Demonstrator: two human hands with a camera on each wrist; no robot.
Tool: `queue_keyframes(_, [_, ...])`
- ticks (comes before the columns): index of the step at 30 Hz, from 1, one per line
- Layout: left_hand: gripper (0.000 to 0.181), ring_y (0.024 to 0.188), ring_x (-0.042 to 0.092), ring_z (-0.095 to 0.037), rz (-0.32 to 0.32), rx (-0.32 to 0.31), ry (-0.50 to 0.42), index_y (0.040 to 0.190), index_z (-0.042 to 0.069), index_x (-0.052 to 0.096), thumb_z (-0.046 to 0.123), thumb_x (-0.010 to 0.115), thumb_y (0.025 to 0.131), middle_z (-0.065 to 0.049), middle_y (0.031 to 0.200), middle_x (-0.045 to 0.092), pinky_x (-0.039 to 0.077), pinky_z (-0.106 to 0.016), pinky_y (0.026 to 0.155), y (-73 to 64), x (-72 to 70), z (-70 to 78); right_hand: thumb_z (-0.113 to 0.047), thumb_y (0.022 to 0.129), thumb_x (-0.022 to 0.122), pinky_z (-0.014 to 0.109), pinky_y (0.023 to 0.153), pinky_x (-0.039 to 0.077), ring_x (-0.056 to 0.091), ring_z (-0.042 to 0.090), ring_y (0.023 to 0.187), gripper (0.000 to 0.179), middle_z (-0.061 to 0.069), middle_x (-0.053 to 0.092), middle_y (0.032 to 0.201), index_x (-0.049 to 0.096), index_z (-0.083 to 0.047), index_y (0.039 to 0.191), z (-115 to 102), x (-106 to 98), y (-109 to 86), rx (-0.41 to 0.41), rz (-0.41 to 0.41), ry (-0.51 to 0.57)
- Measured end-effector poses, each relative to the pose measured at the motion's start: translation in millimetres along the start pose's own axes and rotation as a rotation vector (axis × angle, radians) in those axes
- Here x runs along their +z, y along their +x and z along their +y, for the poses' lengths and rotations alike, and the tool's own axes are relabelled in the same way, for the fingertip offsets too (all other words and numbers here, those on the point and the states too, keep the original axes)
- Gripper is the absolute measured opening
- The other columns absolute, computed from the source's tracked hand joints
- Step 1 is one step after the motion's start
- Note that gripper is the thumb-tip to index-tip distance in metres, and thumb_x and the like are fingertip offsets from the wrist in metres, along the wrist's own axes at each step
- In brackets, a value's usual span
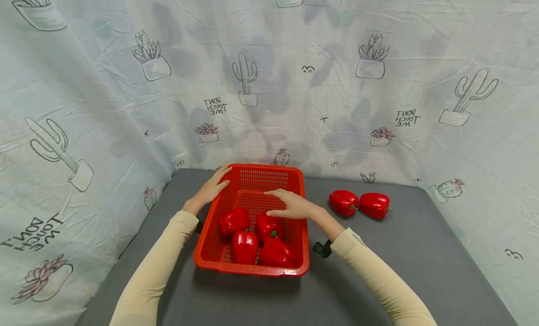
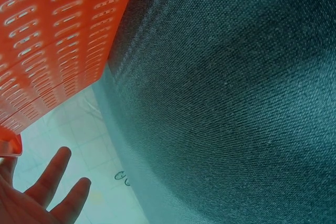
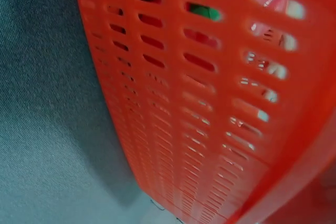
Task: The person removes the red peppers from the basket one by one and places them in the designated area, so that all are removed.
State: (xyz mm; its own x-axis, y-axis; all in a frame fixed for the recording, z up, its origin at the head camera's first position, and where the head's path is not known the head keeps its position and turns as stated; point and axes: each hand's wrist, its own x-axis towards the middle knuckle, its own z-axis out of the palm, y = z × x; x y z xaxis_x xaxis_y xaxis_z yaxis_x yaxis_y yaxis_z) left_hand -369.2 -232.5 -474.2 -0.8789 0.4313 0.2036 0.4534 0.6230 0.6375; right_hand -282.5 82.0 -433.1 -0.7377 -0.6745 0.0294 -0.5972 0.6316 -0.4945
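A red plastic basket with slotted walls stands on the grey table, several red bell peppers gathered in its near part. My left hand rests at the basket's left rim, thumb toward the inside. Its straight, spread fingers show beside the rim in the left wrist view. Over the basket's right side reaches my right hand, fingers extended and thumb low, just above a bell pepper. The right wrist view is filled by the basket's slotted side wall, which hides that hand.
Two more red bell peppers, one on the left and one on the right, lie side by side on the grey table, right of the basket. A cactus-print curtain hangs behind and along both sides.
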Motion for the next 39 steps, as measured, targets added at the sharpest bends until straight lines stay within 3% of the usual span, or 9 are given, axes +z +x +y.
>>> queue_keyframes(10, [0.052,0.14,0.014,-0.035,0.001,0.011,-0.015,0.147,0.01,0.025,0.024,0.04,0.099,-0.016,0.154,0.015,0.018,-0.06,0.106,0.4,-0.8,-1.2,-0.052,0.084,0.059,0.049,0.105,0.031,0.033,0.024,0.134,0.071,0.004,0.04,0.144,0.039,-0.015,0.142,-5.7,8.6,2.1,0.033,-0.058,0.001])
queue_keyframes(26, [0.052,0.14,0.015,-0.036,0.003,0.011,-0.007,0.147,0.01,0.025,0.023,0.04,0.099,-0.015,0.154,0.015,0.018,-0.062,0.105,-1.2,-1.4,1.0,-0.06,0.082,0.056,0.046,0.098,0.041,0.045,0.019,0.125,0.07,0.003,0.042,0.142,0.042,-0.023,0.14,-14.0,21.4,5.0,0.074,-0.182,-0.103])
queue_keyframes(34, [0.052,0.14,0.015,-0.035,0.008,0.011,-0.027,0.147,0.01,0.026,0.023,0.04,0.099,-0.013,0.154,0.015,0.019,-0.062,0.105,-1.0,-1.0,-0.6,-0.061,0.081,0.057,0.049,0.102,0.036,0.04,0.02,0.13,0.069,0.002,0.041,0.144,0.043,-0.026,0.139,-15.0,22.9,6.1,0.101,-0.207,-0.106])
queue_keyframes(39, [0.052,0.14,0.015,-0.034,0.004,0.007,-0.024,0.147,0.011,0.026,0.023,0.04,0.099,-0.013,0.154,0.014,0.019,-0.062,0.105,-0.3,-1.0,-1.1,-0.061,0.08,0.058,0.044,0.097,0.042,0.045,0.019,0.123,0.067,0.002,0.046,0.138,0.047,-0.025,0.136,-15.0,23.0,6.8,0.092,-0.21,-0.102])
